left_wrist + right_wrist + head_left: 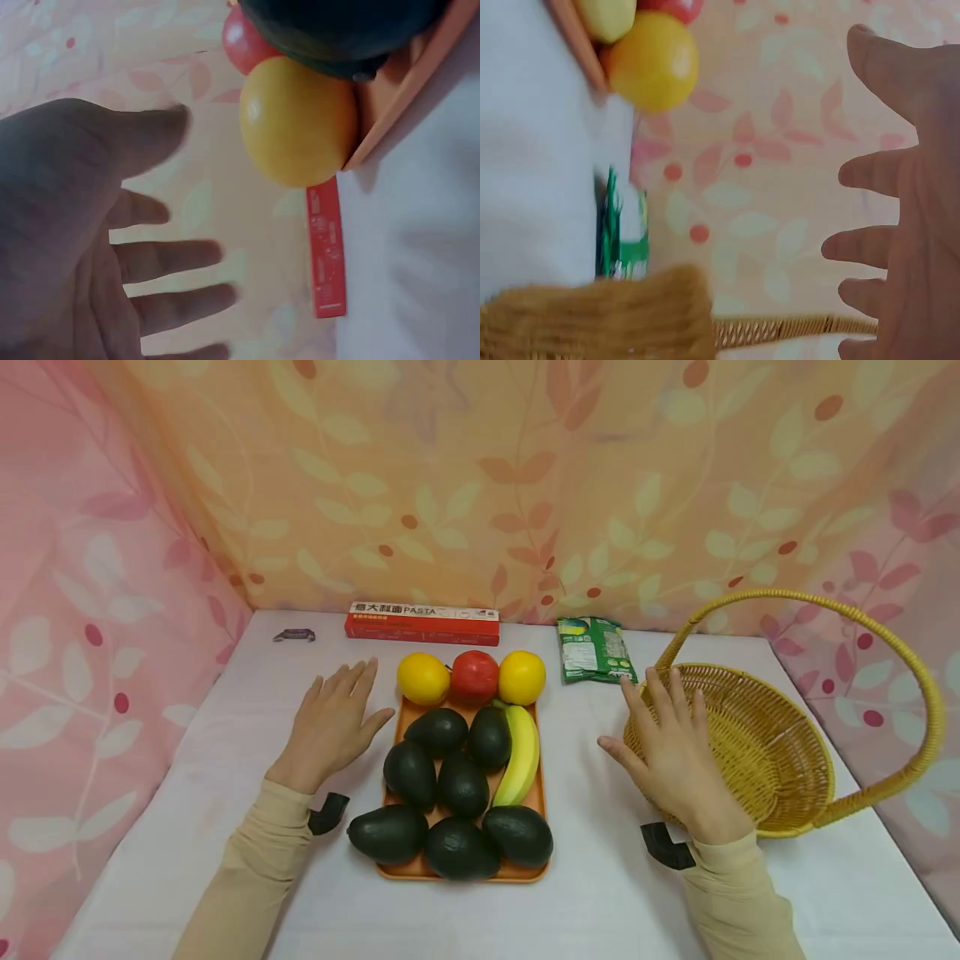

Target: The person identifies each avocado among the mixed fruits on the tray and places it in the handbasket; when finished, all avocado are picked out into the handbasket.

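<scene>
Currently I see the left hand (328,727), fingers straight and apart, beside the orange tray (405,872) bearing avocados (462,785) and a banana (523,756); the right hand (675,760), likewise spread, overlaps the wicker basket's (797,739) left side

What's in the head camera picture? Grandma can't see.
A person's hands flank an orange tray of avocados and a banana, with yellow and red fruit at its far end. At right stands a wicker basket; behind, a pasta box.

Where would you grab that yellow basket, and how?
Probably by the top of the handle, coming from above: the slim arch rises over the open basket, leaving room to wrap the right hand around it.
</scene>
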`<action>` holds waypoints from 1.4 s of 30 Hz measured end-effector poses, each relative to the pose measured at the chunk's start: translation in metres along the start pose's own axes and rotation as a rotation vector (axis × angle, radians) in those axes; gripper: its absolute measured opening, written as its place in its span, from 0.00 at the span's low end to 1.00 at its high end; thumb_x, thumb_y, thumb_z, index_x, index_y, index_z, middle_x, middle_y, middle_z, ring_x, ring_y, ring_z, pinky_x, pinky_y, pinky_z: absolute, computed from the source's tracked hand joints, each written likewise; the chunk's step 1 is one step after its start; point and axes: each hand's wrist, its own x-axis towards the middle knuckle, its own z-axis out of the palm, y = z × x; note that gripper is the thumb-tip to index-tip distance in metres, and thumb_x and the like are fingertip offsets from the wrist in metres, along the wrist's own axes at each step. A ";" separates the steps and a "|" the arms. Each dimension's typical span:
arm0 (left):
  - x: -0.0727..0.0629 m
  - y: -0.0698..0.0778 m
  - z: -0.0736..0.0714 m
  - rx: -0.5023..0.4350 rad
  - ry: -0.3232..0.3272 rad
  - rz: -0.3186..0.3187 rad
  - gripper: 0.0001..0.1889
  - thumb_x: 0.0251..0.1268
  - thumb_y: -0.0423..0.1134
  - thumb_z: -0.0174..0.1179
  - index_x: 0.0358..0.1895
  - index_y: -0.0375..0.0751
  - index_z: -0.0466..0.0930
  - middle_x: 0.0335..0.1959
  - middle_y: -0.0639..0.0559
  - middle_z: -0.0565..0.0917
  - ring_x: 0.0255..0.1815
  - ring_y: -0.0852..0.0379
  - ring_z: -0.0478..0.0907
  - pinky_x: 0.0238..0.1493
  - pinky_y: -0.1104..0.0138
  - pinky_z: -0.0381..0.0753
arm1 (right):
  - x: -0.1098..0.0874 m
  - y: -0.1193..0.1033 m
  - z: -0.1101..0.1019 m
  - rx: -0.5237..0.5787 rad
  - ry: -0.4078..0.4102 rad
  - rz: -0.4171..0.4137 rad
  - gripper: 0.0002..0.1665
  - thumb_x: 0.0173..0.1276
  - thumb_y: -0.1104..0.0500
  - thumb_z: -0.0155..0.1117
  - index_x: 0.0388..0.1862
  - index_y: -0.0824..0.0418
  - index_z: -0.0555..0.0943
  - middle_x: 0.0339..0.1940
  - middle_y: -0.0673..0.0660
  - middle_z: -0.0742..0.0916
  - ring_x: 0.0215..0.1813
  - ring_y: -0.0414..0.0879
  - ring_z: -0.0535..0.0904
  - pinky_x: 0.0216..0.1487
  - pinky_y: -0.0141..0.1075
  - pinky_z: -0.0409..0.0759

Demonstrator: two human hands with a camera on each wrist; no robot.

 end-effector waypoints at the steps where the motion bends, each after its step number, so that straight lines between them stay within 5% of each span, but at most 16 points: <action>1: 0.001 0.000 0.001 -0.036 -0.010 0.002 0.38 0.70 0.55 0.53 0.76 0.37 0.54 0.71 0.32 0.67 0.71 0.33 0.65 0.70 0.39 0.59 | -0.001 -0.004 0.000 0.010 0.011 -0.026 0.47 0.69 0.38 0.58 0.78 0.57 0.55 0.77 0.72 0.57 0.80 0.68 0.40 0.75 0.66 0.35; 5: 0.006 -0.004 0.011 -0.238 -0.061 0.000 0.29 0.71 0.47 0.56 0.69 0.34 0.67 0.56 0.33 0.81 0.52 0.37 0.80 0.54 0.45 0.78 | -0.006 -0.025 0.000 0.055 0.045 -0.177 0.40 0.63 0.45 0.68 0.70 0.61 0.69 0.68 0.68 0.72 0.71 0.64 0.65 0.72 0.60 0.61; 8: 0.012 -0.008 0.023 -0.418 -0.133 -0.019 0.21 0.71 0.43 0.55 0.61 0.33 0.74 0.44 0.38 0.86 0.36 0.47 0.82 0.41 0.55 0.83 | -0.012 -0.043 0.001 0.098 -0.019 -0.294 0.33 0.61 0.46 0.71 0.61 0.59 0.76 0.56 0.59 0.82 0.56 0.53 0.79 0.58 0.49 0.78; 15: 0.020 -0.019 0.051 -0.700 -0.300 -0.093 0.14 0.72 0.40 0.53 0.52 0.34 0.78 0.30 0.46 0.82 0.28 0.56 0.76 0.35 0.66 0.76 | -0.020 -0.074 0.013 0.158 -0.240 -0.441 0.31 0.62 0.37 0.66 0.58 0.53 0.79 0.49 0.47 0.83 0.48 0.40 0.79 0.52 0.38 0.81; 24: 0.019 -0.023 0.056 -0.771 -0.310 -0.100 0.14 0.69 0.37 0.56 0.52 0.32 0.75 0.33 0.43 0.82 0.29 0.56 0.77 0.35 0.67 0.77 | -0.024 -0.091 0.032 0.137 -0.357 -0.511 0.35 0.58 0.40 0.72 0.62 0.51 0.75 0.52 0.49 0.81 0.49 0.41 0.76 0.52 0.37 0.78; 31: 0.020 -0.024 0.057 -0.774 -0.299 -0.098 0.14 0.67 0.35 0.56 0.52 0.31 0.73 0.34 0.42 0.83 0.29 0.55 0.77 0.36 0.66 0.78 | -0.021 -0.094 0.040 0.125 -0.358 -0.498 0.36 0.55 0.43 0.74 0.62 0.51 0.74 0.48 0.50 0.81 0.45 0.41 0.75 0.50 0.35 0.79; 36: 0.017 -0.025 0.061 -0.781 -0.311 -0.110 0.15 0.68 0.36 0.56 0.52 0.30 0.73 0.34 0.43 0.82 0.29 0.55 0.76 0.37 0.66 0.77 | -0.018 -0.086 0.035 0.217 -0.351 -0.492 0.35 0.55 0.44 0.73 0.62 0.48 0.75 0.52 0.48 0.80 0.49 0.39 0.76 0.52 0.35 0.79; 39: 0.016 -0.025 0.061 -0.781 -0.319 -0.115 0.15 0.69 0.36 0.56 0.52 0.30 0.72 0.35 0.42 0.82 0.30 0.55 0.76 0.37 0.66 0.77 | -0.015 -0.074 0.018 0.272 -0.271 -0.472 0.36 0.55 0.44 0.73 0.63 0.47 0.74 0.55 0.47 0.80 0.52 0.38 0.76 0.54 0.36 0.80; 42: 0.017 -0.025 0.061 -0.787 -0.322 -0.114 0.14 0.69 0.35 0.55 0.52 0.30 0.72 0.35 0.41 0.81 0.30 0.55 0.76 0.36 0.66 0.77 | -0.009 -0.051 -0.006 0.246 -0.102 -0.451 0.39 0.53 0.46 0.75 0.64 0.51 0.74 0.55 0.49 0.80 0.52 0.40 0.77 0.51 0.40 0.81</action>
